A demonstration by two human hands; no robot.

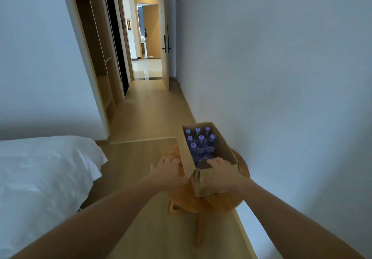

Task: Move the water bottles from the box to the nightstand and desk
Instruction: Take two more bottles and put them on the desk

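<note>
While my right grip [221, 175] curls over the near rim of the box [186, 154] and my left grip [168, 171] touches its left wall (how, I cannot tell), an uneven pull could tip the water bottles [201, 138] inside it.

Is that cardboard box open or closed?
Open: the cardboard box has no lid over it, and purple bottle caps show inside.

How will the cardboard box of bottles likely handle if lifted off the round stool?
Probably heavy for its size: the cardboard box holds at least seven capped water bottles. Its thin walls may flex, so the load could shift.
</note>
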